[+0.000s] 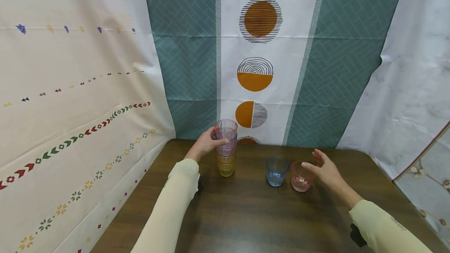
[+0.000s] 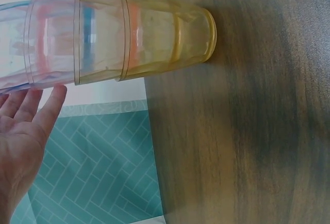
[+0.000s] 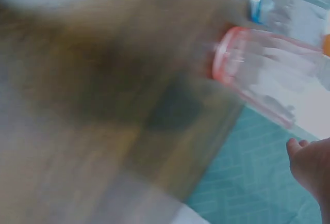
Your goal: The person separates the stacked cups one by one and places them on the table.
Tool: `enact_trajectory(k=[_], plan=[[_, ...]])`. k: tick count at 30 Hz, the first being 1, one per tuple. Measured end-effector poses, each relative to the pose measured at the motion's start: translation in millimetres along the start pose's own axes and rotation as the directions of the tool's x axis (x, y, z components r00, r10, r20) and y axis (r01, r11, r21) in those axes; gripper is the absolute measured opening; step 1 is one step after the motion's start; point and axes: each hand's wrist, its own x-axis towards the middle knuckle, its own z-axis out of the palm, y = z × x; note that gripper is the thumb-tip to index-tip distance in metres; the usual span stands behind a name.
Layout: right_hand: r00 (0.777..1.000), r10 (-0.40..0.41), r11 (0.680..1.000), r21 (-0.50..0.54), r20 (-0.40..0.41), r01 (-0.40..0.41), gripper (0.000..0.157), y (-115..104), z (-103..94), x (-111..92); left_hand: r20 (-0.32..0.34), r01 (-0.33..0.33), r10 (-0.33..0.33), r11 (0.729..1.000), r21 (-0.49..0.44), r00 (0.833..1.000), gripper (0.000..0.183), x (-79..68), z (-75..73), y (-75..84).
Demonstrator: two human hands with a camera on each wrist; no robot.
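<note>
A tall stack of nested clear plastic cups (image 1: 226,163) stands on the table at left of centre, yellow at the bottom with pink and bluish ones above. My left hand (image 1: 206,143) holds the stack's upper part, thumb across the front and fingers behind. In the left wrist view the yellow cup (image 2: 165,38) has its base on the wood. To the right, a pink cup (image 1: 300,182) stands upright beside a blue cup (image 1: 275,177). My right hand (image 1: 328,171) hovers at the pink cup's right rim, thumb and fingers spread, gripping nothing.
The dark wooden table (image 1: 246,218) ends at a hanging cloth (image 1: 190,69) with teal and white bands and orange circles. A cream patterned cloth (image 1: 88,89) hangs along the left side, a white one (image 1: 404,89) along the right.
</note>
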Motion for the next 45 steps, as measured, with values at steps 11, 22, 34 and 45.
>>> enact_trajectory(k=[11, 22, 34, 45], plan=[[0.998, -0.067, 0.997, 0.035, 0.011, 0.066, 0.099, -50, 5.6, 29, -0.001, -0.016, 0.016, 1.0, -0.017, 1.0, 0.079, 1.7, 0.5, -1.7], [0.993, -0.117, 0.986, 0.12, 0.023, 0.114, 0.097, -110, 49.5, 60, -0.003, -0.011, 0.011, 0.999, -0.033, 1.0, 0.081, 1.0, -0.3, -2.6], [0.982, -0.174, 0.977, 0.139, 0.075, 0.163, 0.082, -147, 101.0, 81, -0.008, -0.031, 0.03, 0.999, -0.029, 1.0, 0.08, 1.9, 1.9, -7.6], [0.985, -0.128, 0.986, 0.119, 0.112, 0.114, 0.087, -161, 137.6, 94, 0.027, -0.018, 0.021, 0.992, -0.126, 0.999, 0.079, 0.8, 0.9, -6.3]])
